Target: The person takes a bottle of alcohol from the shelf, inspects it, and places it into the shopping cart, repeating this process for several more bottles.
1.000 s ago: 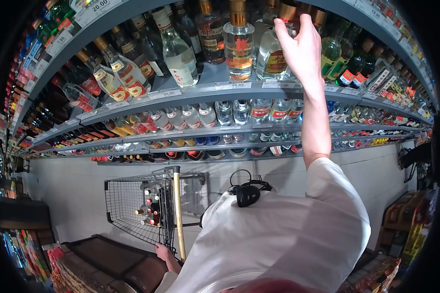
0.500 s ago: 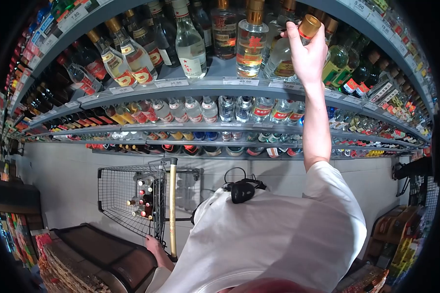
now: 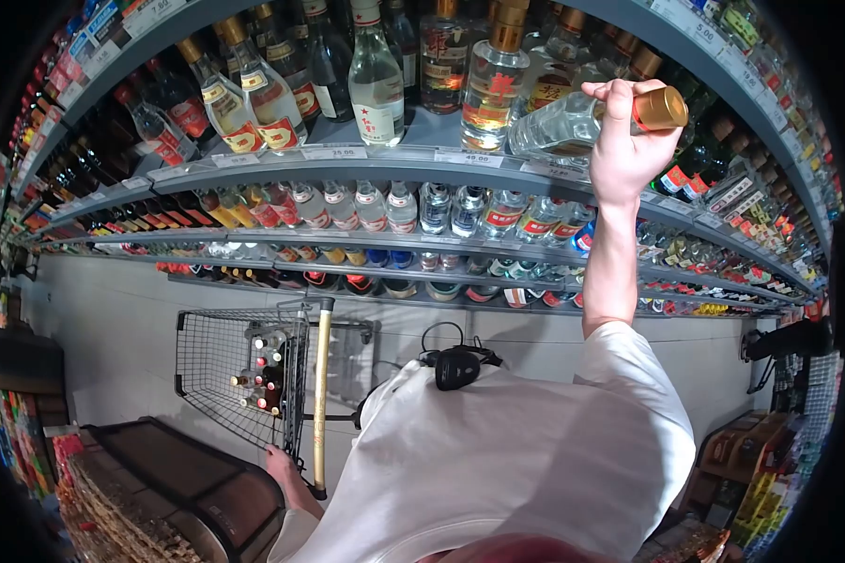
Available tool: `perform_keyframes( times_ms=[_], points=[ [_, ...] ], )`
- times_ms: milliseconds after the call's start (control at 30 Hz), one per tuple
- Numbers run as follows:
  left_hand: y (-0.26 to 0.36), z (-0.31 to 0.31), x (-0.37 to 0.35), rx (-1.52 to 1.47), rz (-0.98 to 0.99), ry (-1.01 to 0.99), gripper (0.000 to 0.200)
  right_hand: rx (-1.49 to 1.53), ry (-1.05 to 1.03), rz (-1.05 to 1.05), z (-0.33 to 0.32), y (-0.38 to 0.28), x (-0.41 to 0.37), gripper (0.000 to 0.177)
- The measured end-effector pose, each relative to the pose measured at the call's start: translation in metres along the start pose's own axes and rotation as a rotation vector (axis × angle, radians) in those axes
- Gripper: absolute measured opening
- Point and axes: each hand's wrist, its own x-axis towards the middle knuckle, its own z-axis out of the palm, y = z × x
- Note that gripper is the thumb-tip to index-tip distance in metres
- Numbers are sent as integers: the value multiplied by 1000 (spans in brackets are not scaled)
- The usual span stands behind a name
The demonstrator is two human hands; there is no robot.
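My right hand (image 3: 626,150) is wrapped round the neck of a clear glass bottle (image 3: 559,131) with a gold cap. The bottle leans far over, its base toward the left near the front edge of the top shelf (image 3: 413,161) and its cap pointing right. Just left of it an upright gold-capped bottle with red characters (image 3: 491,94) stands on the shelf. Low on the left, my left hand (image 3: 284,466) is at the near lower corner of the wire shopping cart (image 3: 221,361), beside its pale handle; its fingers are small and partly hidden. Several bottles (image 3: 269,375) are in the cart.
Lower shelves (image 3: 366,246) hold rows of bottles across the view. A dark display case (image 3: 178,483) stands at the lower left. Wooden shelving (image 3: 732,450) is at the lower right. Part of a person in dark clothing (image 3: 784,342) shows at the far right edge.
The gold-capped bottle in my right hand has tipped from nearly upright to a strong lean, its cap moving right and down. The cart and my left hand appear slightly farther left.
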Motion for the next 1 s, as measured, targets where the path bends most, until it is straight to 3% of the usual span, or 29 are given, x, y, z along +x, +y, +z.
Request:
perform_keyframes(
  times_ms=[167, 233, 300, 333, 400, 433, 467, 500, 533, 600, 700, 833, 867, 900, 967, 1000],
  points=[
    [-1, 4, -1, -38, 25, 98, 57, 98, -31, -45, -4, -35, 0, 16],
    [-2, -4, 3, -73, 44, 39, 53, 141, -62, -25, -9, -48, 0, 13],
    [12, -10, 3, -153, 183, 397, 56, 181, -79, 74, -7, -65, -5, 15],
    [23, -17, 11, -222, 330, 407, 59, 240, -88, 132, -3, -69, -9, 16],
    [115, -70, -55, -523, 614, 359, 56, 378, -122, 276, 14, -78, -23, 20],
    [163, -97, -97, -749, 698, 195, 55, 474, -153, 322, 27, -78, -33, 21],
    [210, -127, -149, -979, 655, -74, 51, 501, -201, 383, 40, -77, -44, 21],
    [239, -146, -184, -898, 764, -248, 48, 530, -252, 445, 53, -77, -57, 20],
    [268, -175, -233, -745, 1005, -288, 53, 555, -307, 496, 66, -77, -70, 19],
    [301, -165, -267, -773, 1396, -495, 84, 598, -371, 632, 91, -84, -94, 17],
    [339, -161, -321, -639, 1690, -301, 108, 532, -467, 736, 112, -88, -119, 21],
    [340, -131, -319, -606, 1460, -379, 107, 624, -447, 927, 125, -84, -143, 25],
    [338, -126, -315, -663, 1481, -357, 107, 584, -558, 936, 121, -79, -149, 44],
    [334, -122, -312, -720, 1500, -335, 107, 589, -570, 943, 121, -80, -155, 44],
    [325, -122, -303, -730, 1432, -418, 102, 698, -584, 1021, 127, -90, -162, 72],
    [321, -123, -299, -800, 1387, -485, 99, 717, -718, 1034, 119, -82, -171, 89]
  ],
)
